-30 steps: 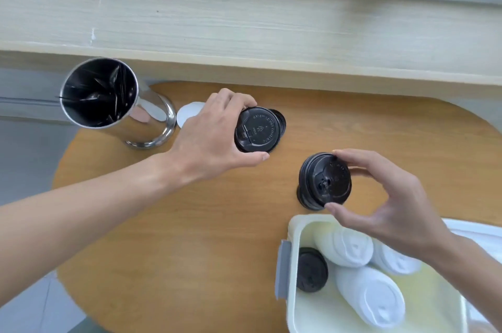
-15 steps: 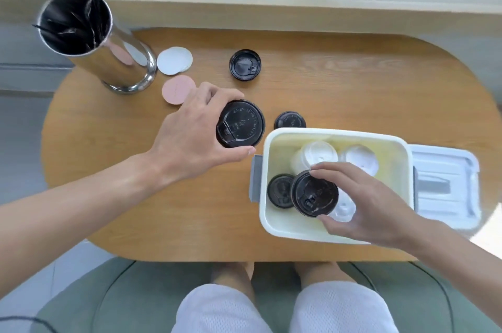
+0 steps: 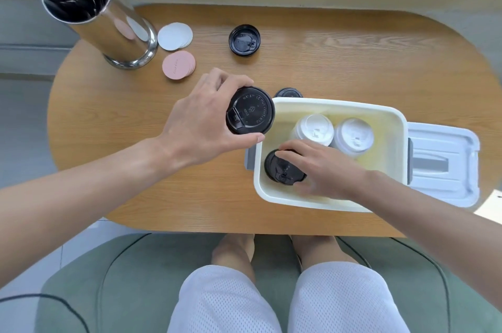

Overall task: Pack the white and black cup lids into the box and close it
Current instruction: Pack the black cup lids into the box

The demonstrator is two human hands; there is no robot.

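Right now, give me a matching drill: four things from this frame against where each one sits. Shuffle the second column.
Things:
1. black lid stack
2. white lid stacks
3. box cover
4. pink discs

Places:
a. flat on the table, right of the box
b. by the foot of the steel canister
c. gripped in the left hand, at the box's left rim
d. inside the box, far side

Pairs: 1-c, 2-d, 3-a, 4-b
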